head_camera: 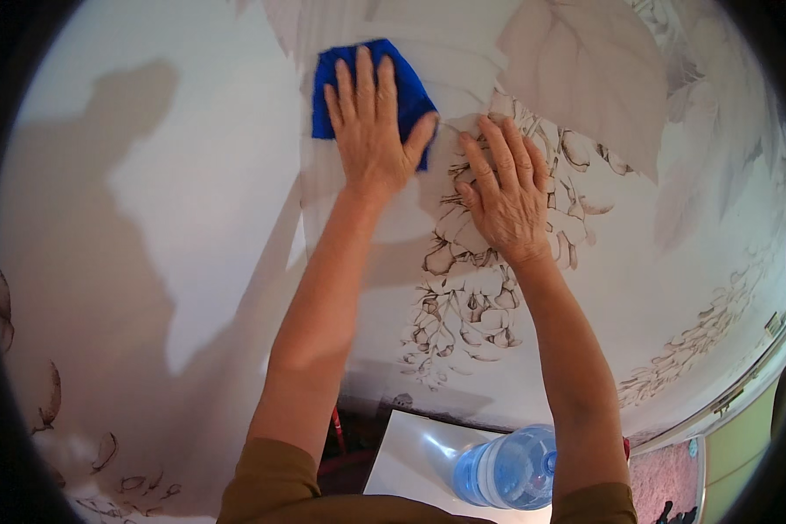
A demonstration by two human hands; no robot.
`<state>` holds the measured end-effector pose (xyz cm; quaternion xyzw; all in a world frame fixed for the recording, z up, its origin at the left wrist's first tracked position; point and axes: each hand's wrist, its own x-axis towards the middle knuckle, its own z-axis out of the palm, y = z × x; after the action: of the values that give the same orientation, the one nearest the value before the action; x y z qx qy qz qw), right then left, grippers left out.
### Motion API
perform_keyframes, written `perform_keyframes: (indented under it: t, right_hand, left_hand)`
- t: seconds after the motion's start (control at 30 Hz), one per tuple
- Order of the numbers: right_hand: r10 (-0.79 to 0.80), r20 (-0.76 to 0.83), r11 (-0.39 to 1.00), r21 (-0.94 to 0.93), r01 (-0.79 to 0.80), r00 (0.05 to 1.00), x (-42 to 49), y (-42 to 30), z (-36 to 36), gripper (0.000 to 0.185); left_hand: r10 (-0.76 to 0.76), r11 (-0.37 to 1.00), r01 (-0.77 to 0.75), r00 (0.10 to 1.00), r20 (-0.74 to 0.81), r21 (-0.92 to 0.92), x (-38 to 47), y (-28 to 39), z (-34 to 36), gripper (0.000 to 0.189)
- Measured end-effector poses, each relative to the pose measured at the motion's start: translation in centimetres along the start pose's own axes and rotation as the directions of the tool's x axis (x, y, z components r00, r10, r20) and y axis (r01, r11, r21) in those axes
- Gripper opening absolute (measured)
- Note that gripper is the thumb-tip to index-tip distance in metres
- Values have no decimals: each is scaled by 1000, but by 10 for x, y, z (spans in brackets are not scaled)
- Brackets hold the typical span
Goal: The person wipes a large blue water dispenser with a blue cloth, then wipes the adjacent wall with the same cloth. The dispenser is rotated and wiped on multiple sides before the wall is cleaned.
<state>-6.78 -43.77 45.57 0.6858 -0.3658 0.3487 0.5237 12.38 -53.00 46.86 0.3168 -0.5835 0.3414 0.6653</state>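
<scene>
My left hand (370, 141) lies flat with fingers spread, pressing a blue cloth (407, 82) against the wall. Under and around it is pale wallpaper (399, 275) printed with large leaves and brown-outlined hanging blossoms. The thumb reaches the cloth's right edge, and the cloth shows beyond the fingertips. To the right and slightly lower, my right hand (512, 196) rests palm down over the printed blossom cluster (475, 295), its fingers a little apart and nothing in it. A vertical line in the wallpaper runs just left of the cloth.
Below the wall stands a white-topped surface (406, 452) bearing a large blue transparent water bottle (514, 468), partly behind my right forearm. A red rod (338, 429) shows in the dark gap to its left. At lower right lies a pink carpet (665, 481). My shadow falls on the left.
</scene>
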Motion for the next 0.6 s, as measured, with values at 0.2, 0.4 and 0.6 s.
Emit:
perform_keyframes:
  t: [0.2,0.4,0.6]
  right_hand:
    - [-14,-11,1000,-12,14,1000,0,0,-1,56]
    - [-15,-32,1000,-15,15,999,3,-1,2,56]
    - [-12,-14,1000,-26,12,1000,-4,2,2,56]
  left_hand:
    - [-55,998,54,998,18,43,19,-19,5,86]
    - [-129,991,126,985,116,34,-37,-1,-13,88]
    - [-122,992,122,989,83,9,-26,7,-6,87]
